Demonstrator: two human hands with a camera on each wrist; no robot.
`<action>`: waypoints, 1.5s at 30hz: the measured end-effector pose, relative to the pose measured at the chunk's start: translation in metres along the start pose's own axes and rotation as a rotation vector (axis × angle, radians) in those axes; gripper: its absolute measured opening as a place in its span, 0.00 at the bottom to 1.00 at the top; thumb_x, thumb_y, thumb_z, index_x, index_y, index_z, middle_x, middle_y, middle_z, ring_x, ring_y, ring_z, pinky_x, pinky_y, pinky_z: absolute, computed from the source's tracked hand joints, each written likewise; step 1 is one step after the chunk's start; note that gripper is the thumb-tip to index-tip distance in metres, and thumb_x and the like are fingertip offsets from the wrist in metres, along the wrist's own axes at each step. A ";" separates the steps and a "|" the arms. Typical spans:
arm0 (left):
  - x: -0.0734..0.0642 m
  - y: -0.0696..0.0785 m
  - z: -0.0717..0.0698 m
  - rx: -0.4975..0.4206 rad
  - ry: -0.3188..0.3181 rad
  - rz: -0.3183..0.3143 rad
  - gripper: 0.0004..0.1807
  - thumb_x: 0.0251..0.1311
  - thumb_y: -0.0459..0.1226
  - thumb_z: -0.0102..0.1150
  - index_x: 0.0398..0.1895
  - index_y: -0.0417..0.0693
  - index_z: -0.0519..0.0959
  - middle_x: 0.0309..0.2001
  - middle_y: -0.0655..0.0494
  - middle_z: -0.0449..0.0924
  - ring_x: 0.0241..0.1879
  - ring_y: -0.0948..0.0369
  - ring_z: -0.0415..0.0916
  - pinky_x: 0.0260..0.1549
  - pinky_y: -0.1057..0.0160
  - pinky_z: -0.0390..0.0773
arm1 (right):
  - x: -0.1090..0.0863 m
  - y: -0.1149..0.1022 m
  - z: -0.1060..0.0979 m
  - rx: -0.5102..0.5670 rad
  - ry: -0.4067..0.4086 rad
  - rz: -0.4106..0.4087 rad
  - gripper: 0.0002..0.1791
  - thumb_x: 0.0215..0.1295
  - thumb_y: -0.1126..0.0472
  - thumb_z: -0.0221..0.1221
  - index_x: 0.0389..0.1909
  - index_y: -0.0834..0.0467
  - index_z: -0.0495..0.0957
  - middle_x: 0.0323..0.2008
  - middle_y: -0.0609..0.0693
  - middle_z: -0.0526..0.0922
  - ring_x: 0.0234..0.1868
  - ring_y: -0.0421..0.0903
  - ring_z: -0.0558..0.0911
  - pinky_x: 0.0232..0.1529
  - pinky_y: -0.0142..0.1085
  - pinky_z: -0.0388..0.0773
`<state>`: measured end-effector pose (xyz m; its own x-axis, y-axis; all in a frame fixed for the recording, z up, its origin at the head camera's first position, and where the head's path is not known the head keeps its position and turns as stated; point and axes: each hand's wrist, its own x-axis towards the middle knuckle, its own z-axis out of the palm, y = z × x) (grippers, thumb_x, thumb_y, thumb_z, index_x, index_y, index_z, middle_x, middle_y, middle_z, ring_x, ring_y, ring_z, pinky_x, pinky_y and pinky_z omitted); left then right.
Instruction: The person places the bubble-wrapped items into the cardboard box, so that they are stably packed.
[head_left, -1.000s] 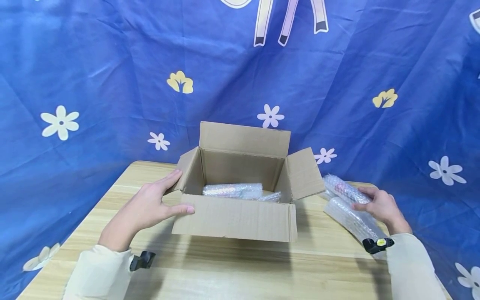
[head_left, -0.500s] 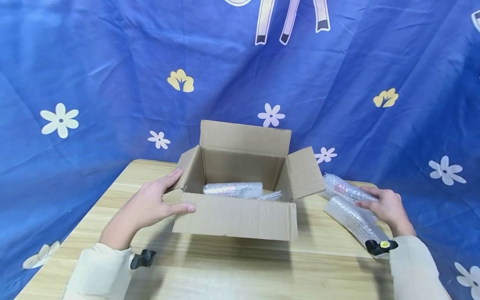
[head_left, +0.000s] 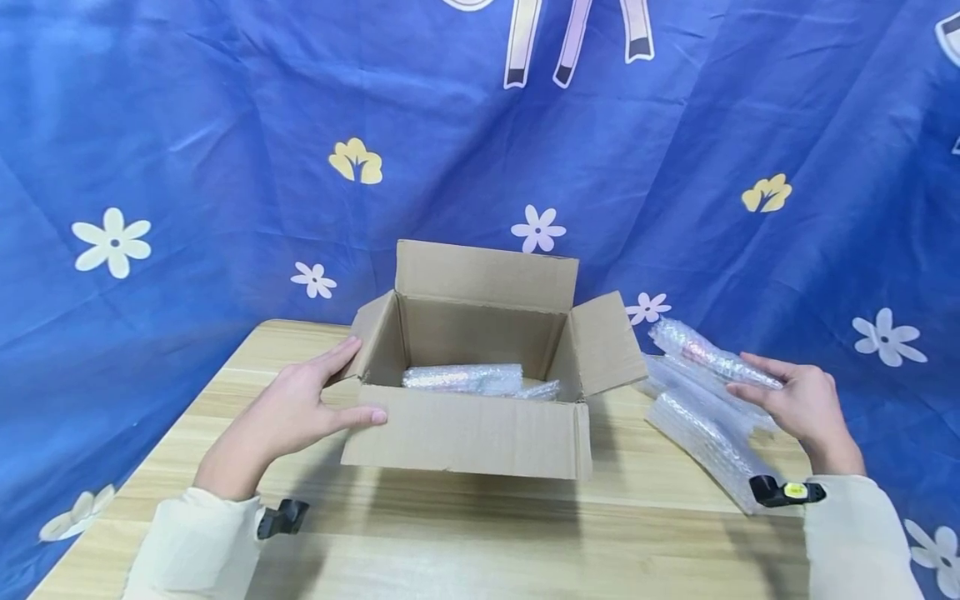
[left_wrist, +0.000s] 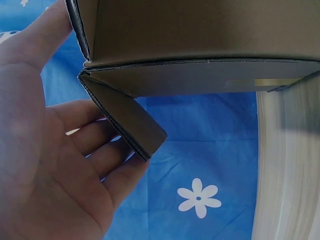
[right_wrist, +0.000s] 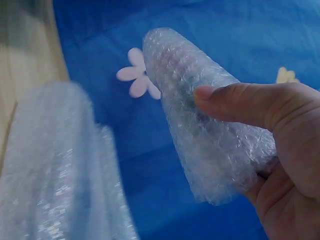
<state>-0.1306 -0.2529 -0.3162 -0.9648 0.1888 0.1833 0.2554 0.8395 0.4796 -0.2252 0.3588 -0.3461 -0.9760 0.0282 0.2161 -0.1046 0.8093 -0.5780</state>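
An open cardboard box (head_left: 467,435) stands mid-table with its flaps spread. My left hand (head_left: 296,410) holds its left corner, thumb on the front flap and fingers against the left flap (left_wrist: 122,110). Inside lie bubble-wrapped bundles (head_left: 463,378), partly hidden by the front wall. At the right, my right hand (head_left: 806,408) grips a bubble-wrapped roll (head_left: 701,352) by its near end, thumb on top. In the right wrist view, faint pink and dark shapes show through the wrap of this roll (right_wrist: 200,120); its contents cannot be made out.
More bubble wrap pieces (head_left: 708,442) lie on the wooden table (head_left: 480,533) below my right hand. The box's right flap (head_left: 607,343) sticks out toward them. Behind the table hangs a blue patterned cloth (head_left: 450,150).
My right hand has lifted the bubble-wrapped roll off the pile and moved slightly to the right. The left hand and the box have stayed in place.
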 end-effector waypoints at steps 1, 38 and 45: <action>0.000 0.000 0.000 0.000 -0.001 -0.001 0.63 0.47 0.68 0.68 0.77 0.37 0.57 0.74 0.40 0.59 0.70 0.40 0.59 0.65 0.38 0.61 | 0.000 -0.003 -0.003 0.016 -0.004 0.016 0.39 0.57 0.41 0.71 0.64 0.61 0.77 0.61 0.68 0.75 0.62 0.67 0.70 0.39 0.47 0.78; -0.001 0.000 -0.003 0.006 -0.030 -0.009 0.63 0.48 0.68 0.67 0.78 0.38 0.55 0.75 0.39 0.54 0.71 0.38 0.55 0.65 0.36 0.59 | 0.026 -0.156 -0.059 0.087 0.050 -0.370 0.30 0.48 0.58 0.79 0.56 0.51 0.85 0.44 0.59 0.86 0.31 0.40 0.81 0.24 0.26 0.77; 0.000 0.003 -0.004 -0.002 -0.054 -0.009 0.64 0.48 0.69 0.66 0.78 0.37 0.54 0.76 0.39 0.53 0.72 0.39 0.54 0.66 0.36 0.58 | 0.035 -0.184 -0.050 0.082 0.010 -0.534 0.28 0.45 0.62 0.80 0.52 0.51 0.87 0.40 0.56 0.88 0.28 0.39 0.80 0.22 0.25 0.73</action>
<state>-0.1300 -0.2525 -0.3110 -0.9691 0.2081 0.1324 0.2464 0.8403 0.4829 -0.2307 0.2399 -0.1929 -0.7810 -0.3690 0.5039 -0.6009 0.6640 -0.4450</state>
